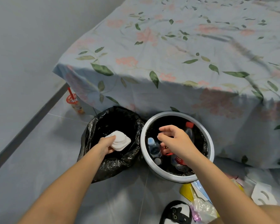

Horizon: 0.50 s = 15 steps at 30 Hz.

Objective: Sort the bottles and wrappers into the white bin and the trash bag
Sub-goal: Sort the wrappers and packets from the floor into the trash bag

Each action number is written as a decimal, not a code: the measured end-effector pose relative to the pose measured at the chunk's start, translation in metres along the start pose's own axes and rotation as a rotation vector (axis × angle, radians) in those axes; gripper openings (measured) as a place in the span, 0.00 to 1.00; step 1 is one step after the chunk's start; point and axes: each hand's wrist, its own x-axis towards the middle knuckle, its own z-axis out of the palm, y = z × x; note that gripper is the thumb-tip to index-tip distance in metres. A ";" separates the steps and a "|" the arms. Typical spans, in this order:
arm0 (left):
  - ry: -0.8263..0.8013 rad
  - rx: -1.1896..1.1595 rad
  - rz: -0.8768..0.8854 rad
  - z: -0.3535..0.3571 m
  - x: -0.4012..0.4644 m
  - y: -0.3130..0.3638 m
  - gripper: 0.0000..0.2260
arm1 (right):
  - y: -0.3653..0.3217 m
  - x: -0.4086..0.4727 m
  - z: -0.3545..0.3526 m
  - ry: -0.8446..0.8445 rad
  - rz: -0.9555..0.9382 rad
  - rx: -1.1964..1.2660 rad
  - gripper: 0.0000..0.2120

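Note:
My left hand (107,145) grips a white moulded plastic wrapper (120,140) over the open black trash bag (102,160) on the floor. My right hand (174,140) hovers over the white bin (211,143), fingers loosely spread and holding nothing. Inside the bin lie several bottles: a clear one with a pale blue cap (153,147), a dark one with a red cap (189,128), and a red-labelled one (179,162) partly hidden under my wrist.
A bed with a floral sheet (184,54) stands right behind the bin and bag. A drink cup with a red straw (74,102) sits by the wall at left. Loose wrappers (199,196) and a black-and-white slipper (178,212) lie on the floor at lower right.

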 end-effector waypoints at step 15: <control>0.066 0.897 0.299 0.016 0.007 0.023 0.11 | 0.013 0.010 0.003 -0.034 -0.005 -0.159 0.05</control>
